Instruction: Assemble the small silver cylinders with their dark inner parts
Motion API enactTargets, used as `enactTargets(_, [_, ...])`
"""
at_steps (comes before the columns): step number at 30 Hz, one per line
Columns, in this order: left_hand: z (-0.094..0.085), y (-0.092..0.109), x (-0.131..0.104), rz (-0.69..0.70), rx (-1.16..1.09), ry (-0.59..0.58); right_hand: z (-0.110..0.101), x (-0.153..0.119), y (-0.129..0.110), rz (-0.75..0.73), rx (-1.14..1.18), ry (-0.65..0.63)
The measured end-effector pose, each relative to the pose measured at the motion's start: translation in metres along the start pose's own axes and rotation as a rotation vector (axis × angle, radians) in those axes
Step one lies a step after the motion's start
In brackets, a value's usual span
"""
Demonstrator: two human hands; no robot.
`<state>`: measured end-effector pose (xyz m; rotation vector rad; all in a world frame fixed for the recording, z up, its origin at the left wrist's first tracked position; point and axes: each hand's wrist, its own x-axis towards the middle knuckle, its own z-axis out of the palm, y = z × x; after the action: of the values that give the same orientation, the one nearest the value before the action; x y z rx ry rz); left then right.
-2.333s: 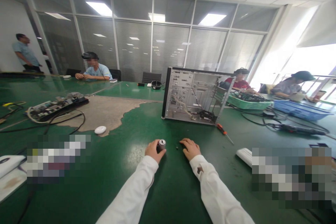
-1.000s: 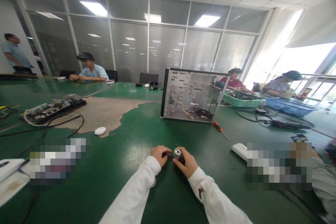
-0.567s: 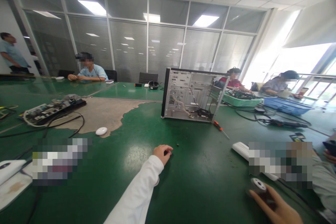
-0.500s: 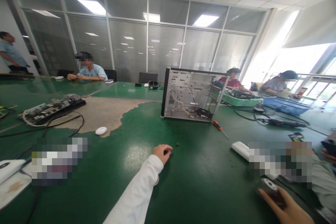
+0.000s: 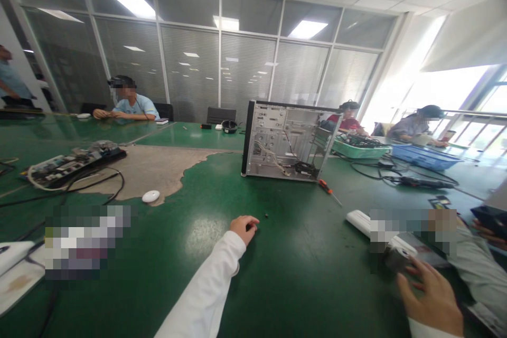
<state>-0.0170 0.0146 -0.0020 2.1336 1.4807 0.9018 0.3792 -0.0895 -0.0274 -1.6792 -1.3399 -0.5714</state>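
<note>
My left hand (image 5: 243,227) rests on the green table (image 5: 301,269), its fingers loosely curled; I make out nothing in it. A tiny dark screw (image 5: 266,216) lies just right of it. My right hand (image 5: 430,296) reaches out at the lower right, fingertips at a small grey metal cylinder (image 5: 395,257) that is blurred. I cannot tell whether the fingers grip the cylinder or only touch it. An open silver computer case (image 5: 285,140) stands upright beyond both hands, with an orange-handled screwdriver (image 5: 327,188) at its right foot.
A white puck (image 5: 151,196) and a circuit board with black cables (image 5: 71,161) lie at the left. A white bar (image 5: 358,219) lies right of centre. Green (image 5: 358,149) and blue (image 5: 423,156) baskets stand far right. Another person's sleeve (image 5: 475,264) is at the right edge. Several people sit further away.
The cylinder passed from my left hand to my right, which carried it away to the lower right and down to the table. My left hand stayed put.
</note>
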Motion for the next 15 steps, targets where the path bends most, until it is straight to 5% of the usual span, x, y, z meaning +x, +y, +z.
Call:
enactTargets(2, [0.000,0.000,0.000,-0.003,0.002,-0.004,0.006,-0.004,-0.030,-0.147,0.023,-0.065])
enactTargets(6, [-0.001,0.002,-0.001,-0.010,-0.001,0.004,0.029,-0.015,-0.108,-0.496,0.153,-0.470])
enactTargets(9, [-0.001,0.002,-0.002,-0.016,-0.016,0.009,0.054,-0.017,-0.164,-0.601,0.178,-0.672])
enactTargets(15, [0.000,0.000,-0.002,-0.032,-0.029,0.004,0.110,-0.002,-0.226,-0.609,0.257,-0.686])
